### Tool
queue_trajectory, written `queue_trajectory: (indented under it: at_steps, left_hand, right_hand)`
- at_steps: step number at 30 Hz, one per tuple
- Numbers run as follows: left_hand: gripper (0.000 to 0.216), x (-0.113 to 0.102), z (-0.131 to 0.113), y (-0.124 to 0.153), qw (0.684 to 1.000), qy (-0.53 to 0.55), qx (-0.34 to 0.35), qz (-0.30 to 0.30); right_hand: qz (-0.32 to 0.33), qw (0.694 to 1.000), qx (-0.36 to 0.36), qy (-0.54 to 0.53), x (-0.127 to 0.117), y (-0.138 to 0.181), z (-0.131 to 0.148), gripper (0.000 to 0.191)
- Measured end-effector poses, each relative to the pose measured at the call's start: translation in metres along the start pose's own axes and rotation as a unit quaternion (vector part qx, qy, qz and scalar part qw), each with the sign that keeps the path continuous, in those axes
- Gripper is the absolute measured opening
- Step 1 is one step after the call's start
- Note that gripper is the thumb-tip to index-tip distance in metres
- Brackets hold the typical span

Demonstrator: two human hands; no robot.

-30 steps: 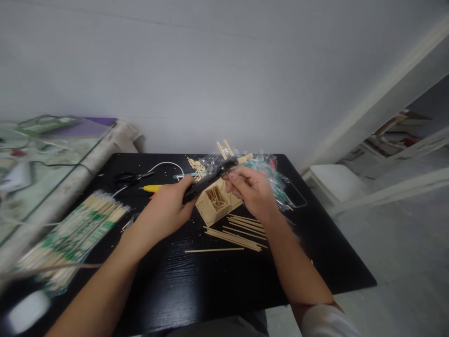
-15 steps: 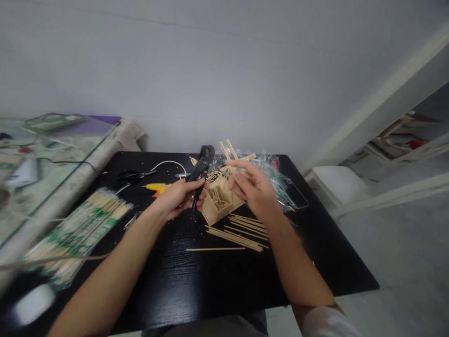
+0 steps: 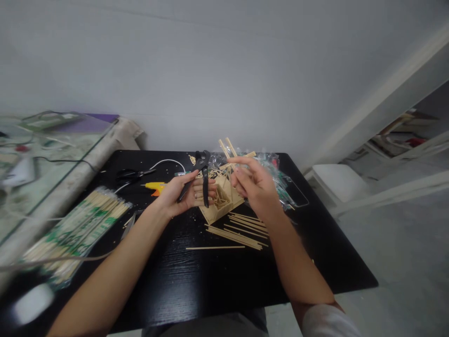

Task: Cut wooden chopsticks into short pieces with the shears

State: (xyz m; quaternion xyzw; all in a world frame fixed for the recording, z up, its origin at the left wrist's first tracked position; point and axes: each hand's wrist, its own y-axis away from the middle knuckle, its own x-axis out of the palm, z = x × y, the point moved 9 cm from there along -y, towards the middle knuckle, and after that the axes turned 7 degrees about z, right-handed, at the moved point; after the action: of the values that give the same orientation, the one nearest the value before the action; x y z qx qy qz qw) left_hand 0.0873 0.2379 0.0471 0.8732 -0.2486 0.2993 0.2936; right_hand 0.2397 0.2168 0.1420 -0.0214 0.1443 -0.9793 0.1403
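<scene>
Black hand cutters (image 3: 204, 180) lie in my left hand (image 3: 185, 192), their handles spread apart and the jaws pointing away from me. The fingers of that hand are loosened around the handles, palm turned up. My right hand (image 3: 252, 180) pinches light wooden sticks (image 3: 228, 147), with two ends standing up beyond the index finger. Below and between the hands sits a small wooden box (image 3: 219, 213) with short stick pieces inside. My right hand partly hides what lies behind it. Several long wooden sticks (image 3: 235, 236) rest on the black table (image 3: 217, 285) in front of the box.
On the left are bundled packs of chopsticks (image 3: 80, 229), a yellow glue gun (image 3: 154, 186) and black-handled scissors (image 3: 135, 174). Clear plastic wrappers (image 3: 277, 175) are heaped at the back right. A white stool (image 3: 335, 182) stands beyond the table's right edge.
The cutters' handles have spread apart, and my left fingers have opened out from their grip. The cutters' head has dipped slightly. My right hand has hardly moved.
</scene>
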Motion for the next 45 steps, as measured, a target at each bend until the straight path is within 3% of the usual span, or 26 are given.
queue_trajectory:
  at_steps: [17,23,27,30,33,38,41,45]
  left_hand:
    - [0.043,-0.019,-0.008,-0.004,0.998,0.026,0.027,-0.057]
    - [0.044,-0.019,-0.012,-0.003,0.998,0.033,0.024,-0.039]
    - [0.036,-0.011,-0.017,0.001,0.999,0.022,0.046,-0.009]
    - [0.025,0.004,-0.022,0.01,0.994,-0.046,0.094,0.004]
    - [0.033,0.022,-0.029,0.026,0.969,-0.182,0.168,-0.004]
    - [0.032,0.04,-0.041,0.054,0.88,-0.41,0.231,-0.071]
    - [0.033,0.044,-0.048,0.066,0.86,-0.436,0.254,-0.077]
    - [0.022,0.044,-0.057,0.077,0.865,-0.398,0.299,-0.066]
  right_hand:
    - [0.015,1.0,0.006,0.0,0.004,0.0,0.002,0.022]
    - [0.016,1.0,0.002,0.01,0.004,0.001,0.002,0.021]
    - [0.008,0.999,0.01,0.033,0.003,0.001,0.003,0.026]
    - [-0.005,0.999,0.005,0.044,0.002,0.003,0.007,0.025]
    - [-0.016,1.0,-0.009,0.023,0.0,0.005,0.012,0.02]
    - [-0.085,0.996,-0.04,0.0,-0.022,0.015,0.019,0.027]
    - [-0.152,0.987,-0.055,0.006,-0.043,0.028,0.019,0.031]
    - [-0.209,0.977,-0.029,-0.013,-0.065,0.052,0.0,0.041]
